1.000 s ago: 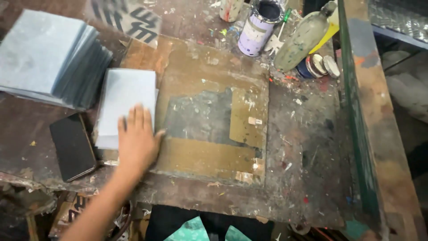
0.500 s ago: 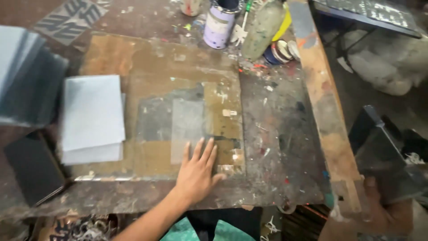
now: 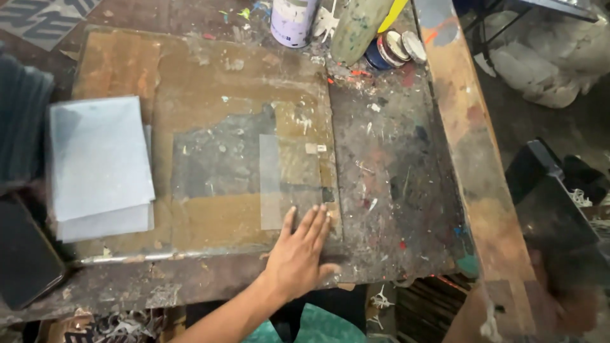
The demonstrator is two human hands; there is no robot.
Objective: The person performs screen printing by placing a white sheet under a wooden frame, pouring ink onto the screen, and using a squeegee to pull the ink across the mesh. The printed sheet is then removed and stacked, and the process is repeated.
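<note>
My left hand point(image 3: 298, 254) lies flat, palm down and fingers spread, on the stained brown work board point(image 3: 210, 82). Its fingertips rest on the lower edge of a thin clear pane point(image 3: 286, 178) lying flat on the board. My right hand point(image 3: 562, 305) is at the lower right, off the bench and blurred. It grips a dark glassy pane point(image 3: 549, 203) held tilted, and the pane partly hides the hand.
A stack of pale grey sheets point(image 3: 101, 165) lies left of the board, with a darker stack point(image 3: 22, 121) and a black slab point(image 3: 22, 254) beyond. Paint can point(image 3: 292, 22), green bottle point(image 3: 359, 25) and lids point(image 3: 397, 47) stand at the back. A paint-smeared wooden rail point(image 3: 457, 127) borders the bench's right side.
My left hand left the grey sheet stack and moved right across the board onto the clear pane. The view swung right, bringing my right hand and the dark pane into sight.
</note>
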